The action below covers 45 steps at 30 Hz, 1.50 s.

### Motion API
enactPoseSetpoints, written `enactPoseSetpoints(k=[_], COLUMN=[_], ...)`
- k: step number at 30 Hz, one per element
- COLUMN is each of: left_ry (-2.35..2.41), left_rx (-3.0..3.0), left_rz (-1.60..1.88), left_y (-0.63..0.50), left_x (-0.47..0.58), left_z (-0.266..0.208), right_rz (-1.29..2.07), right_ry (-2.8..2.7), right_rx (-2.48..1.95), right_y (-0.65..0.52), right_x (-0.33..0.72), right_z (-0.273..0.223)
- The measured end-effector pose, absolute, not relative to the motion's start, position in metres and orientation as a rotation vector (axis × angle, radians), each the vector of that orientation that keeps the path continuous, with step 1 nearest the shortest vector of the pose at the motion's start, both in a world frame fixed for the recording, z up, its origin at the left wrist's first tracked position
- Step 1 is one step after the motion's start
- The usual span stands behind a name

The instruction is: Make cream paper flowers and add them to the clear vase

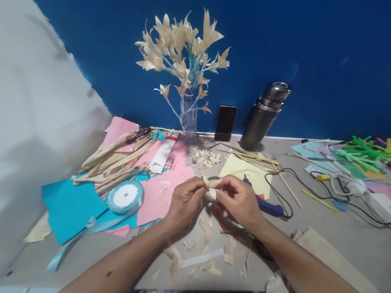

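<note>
Both hands meet over the middle of the table around a small pale piece of dried husk (212,183). My left hand (186,201) pinches its left side between thumb and fingers. From the right, my right hand (240,202) pinches the same piece, its thumb and fingertips close to the left ones. Under the hands lies a red-handled tool (226,222), mostly covered by the right hand. Beside the right hand is a blue glue gun (269,206) with a black cord. Loose husk scraps (206,226) are scattered below the hands.
A vase (189,119) of husk flowers, a phone (225,123) and a steel flask (264,118) stand along the blue wall. Left are husk strips (116,158), a ribbon roll (124,197) and blue paper (72,207). Right are cables, a white power strip (385,207) and green pipe cleaners (364,153).
</note>
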<state>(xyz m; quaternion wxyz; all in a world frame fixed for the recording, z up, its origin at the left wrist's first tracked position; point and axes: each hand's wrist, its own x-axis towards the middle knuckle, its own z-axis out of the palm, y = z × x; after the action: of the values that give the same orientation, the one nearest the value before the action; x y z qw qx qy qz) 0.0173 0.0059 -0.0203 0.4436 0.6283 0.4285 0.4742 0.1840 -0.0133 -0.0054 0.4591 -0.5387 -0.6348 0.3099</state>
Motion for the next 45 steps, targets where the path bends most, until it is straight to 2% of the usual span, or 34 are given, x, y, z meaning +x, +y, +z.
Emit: enactPoseSetpoints(k=[12, 21, 31, 37, 41, 45], left_ry=[1.055, 0.987, 0.948, 0.860, 0.739, 0.724], left_rx=[1.540, 1.238, 1.183, 0.869, 0.721, 0.756], left_rz=[1.097, 1.026, 1.061, 0.960, 0.913, 0.945], left_y=[0.005, 0.004, 0.004, 0.008, 0.008, 0.006], left_x=[0.018, 0.022, 0.024, 0.022, 0.021, 0.022], left_z=[-0.014, -0.013, -0.006, -0.013, -0.011, -0.014], right_rz=[0.714, 0.695, 0.155, -0.179, -0.481, -0.628], right_ry=[-1.668, -1.681, -1.845, -1.982, -2.059, -2.164], right_rx=[-1.230, -1.239, -1.149, -0.938, -1.011, -1.111], right_y=[-0.012, -0.014, -0.016, -0.015, -0.013, -0.014], right_x=[0.186, 0.185, 0.189, 0.195, 0.201, 0.195], right_z=[-0.011, -0.008, -0.012, -0.007, -0.004, -0.003])
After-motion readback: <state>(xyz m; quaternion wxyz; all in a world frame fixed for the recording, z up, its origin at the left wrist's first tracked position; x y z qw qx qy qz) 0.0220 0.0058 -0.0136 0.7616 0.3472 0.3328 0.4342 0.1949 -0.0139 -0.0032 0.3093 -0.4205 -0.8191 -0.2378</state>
